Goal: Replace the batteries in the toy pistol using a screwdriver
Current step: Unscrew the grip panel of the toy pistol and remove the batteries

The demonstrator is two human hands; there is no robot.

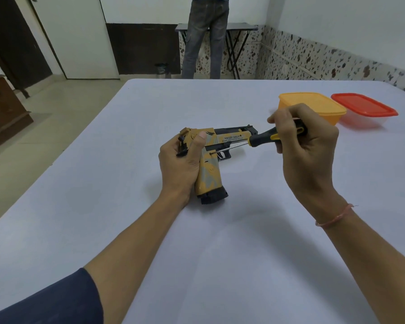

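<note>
A tan and black toy pistol [216, 146] stands on its grip base on the white table [220, 242], barrel pointing right. My left hand [180, 164] grips the back of its grip and slide, thumb pressed on the side. My right hand [306, 146] holds a black and yellow screwdriver [264, 137] by the handle. The metal shaft slants down to the left, and its tip sits at a small hole on the pistol's side just above the grip, near the trigger.
A yellow lidded plastic box [313, 106] and a red lidded box [365, 106] sit at the far right of the table. A person stands at a folding table [241, 26] by the back wall. A wooden cabinet [2, 108] is at the left.
</note>
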